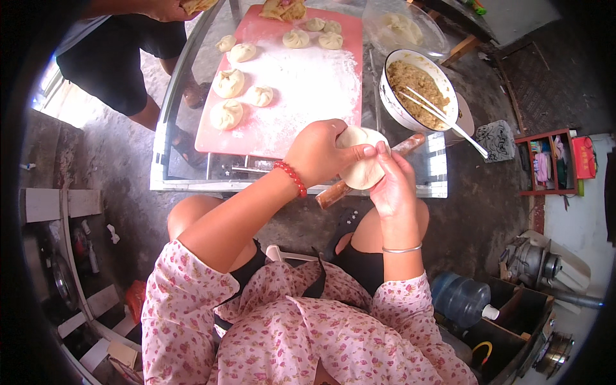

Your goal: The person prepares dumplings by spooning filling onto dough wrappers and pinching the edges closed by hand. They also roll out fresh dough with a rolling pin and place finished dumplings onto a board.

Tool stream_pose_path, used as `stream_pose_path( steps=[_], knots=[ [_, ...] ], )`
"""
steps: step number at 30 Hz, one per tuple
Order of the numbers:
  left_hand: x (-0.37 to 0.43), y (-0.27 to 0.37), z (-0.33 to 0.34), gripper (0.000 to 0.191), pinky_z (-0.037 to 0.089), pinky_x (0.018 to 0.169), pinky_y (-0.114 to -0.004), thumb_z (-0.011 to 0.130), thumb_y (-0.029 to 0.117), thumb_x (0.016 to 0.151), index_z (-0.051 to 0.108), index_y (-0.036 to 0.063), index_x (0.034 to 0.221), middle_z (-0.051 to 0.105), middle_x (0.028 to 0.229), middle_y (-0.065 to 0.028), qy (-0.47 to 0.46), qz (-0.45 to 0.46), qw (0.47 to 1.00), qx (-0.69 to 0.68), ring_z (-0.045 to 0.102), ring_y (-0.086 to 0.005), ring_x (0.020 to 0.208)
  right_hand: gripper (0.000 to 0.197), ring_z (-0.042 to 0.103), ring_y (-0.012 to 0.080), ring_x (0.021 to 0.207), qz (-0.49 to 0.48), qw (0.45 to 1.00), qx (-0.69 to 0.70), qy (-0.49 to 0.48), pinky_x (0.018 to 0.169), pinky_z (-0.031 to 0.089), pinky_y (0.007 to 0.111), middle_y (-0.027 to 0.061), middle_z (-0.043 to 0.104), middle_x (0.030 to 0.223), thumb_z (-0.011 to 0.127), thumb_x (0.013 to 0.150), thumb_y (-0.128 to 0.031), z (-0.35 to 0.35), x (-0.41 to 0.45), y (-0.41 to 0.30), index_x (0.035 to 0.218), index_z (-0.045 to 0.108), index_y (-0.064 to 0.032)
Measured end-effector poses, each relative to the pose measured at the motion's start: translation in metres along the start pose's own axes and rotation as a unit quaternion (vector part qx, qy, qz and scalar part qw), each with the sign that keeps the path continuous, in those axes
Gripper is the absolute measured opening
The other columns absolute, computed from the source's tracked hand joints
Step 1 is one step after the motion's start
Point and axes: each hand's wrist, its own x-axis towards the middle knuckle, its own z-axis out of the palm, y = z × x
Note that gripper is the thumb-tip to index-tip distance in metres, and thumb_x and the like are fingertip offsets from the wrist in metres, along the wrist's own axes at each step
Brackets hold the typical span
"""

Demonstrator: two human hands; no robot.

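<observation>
A flat round dough wrapper (362,168) is held up between my two hands, above the near edge of the glass table. My left hand (320,150), with a red bead bracelet at its wrist, grips the wrapper's left side, thumb on the upper face. On the other side, my right hand (395,185) pinches the right rim between thumb and fingers. Behind the wrapper lies a wooden rolling pin (334,193), its middle hidden. Beyond my left hand, several pleated buns (227,114) sit on a floured pink board (269,144).
A white enamel bowl (394,103) of minced filling stands right of the board, white chopsticks (462,130) resting across it. Farther back, dough (402,29) lies under clear plastic. At upper left, another person's hand (166,9) holds some food. More flat food (283,10) is at the board's far edge.
</observation>
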Motion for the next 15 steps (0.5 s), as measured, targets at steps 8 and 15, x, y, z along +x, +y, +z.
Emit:
stream_pose_path(
  steps=[8,15],
  knots=[
    [-0.008,0.001,-0.005,0.046,0.052,0.061,-0.026,0.079,0.031,0.075,0.062,-0.0065,0.095,0.067,0.078,-0.0084,-0.065,-0.031,0.994,-0.081,0.063,-0.0117,0.073,0.029,0.064,0.0183,0.084,-0.020,0.998,-0.052,-0.001,0.076,0.054,0.031,0.0119,0.064,0.096,0.067,0.086,-0.013,-0.012,-0.008,0.011,0.103,0.061,0.0094],
    [-0.014,-0.013,-0.002,0.036,0.053,0.059,-0.026,0.078,0.012,0.074,0.060,-0.0082,0.098,0.067,0.081,-0.0112,-0.066,-0.061,0.948,-0.307,0.064,-0.0136,0.067,0.029,0.065,0.0198,0.086,-0.029,0.998,-0.044,0.032,0.073,0.056,0.032,0.0124,0.064,0.097,0.066,0.087,-0.014,0.002,-0.018,-0.001,0.103,0.061,0.0087]
  ],
)
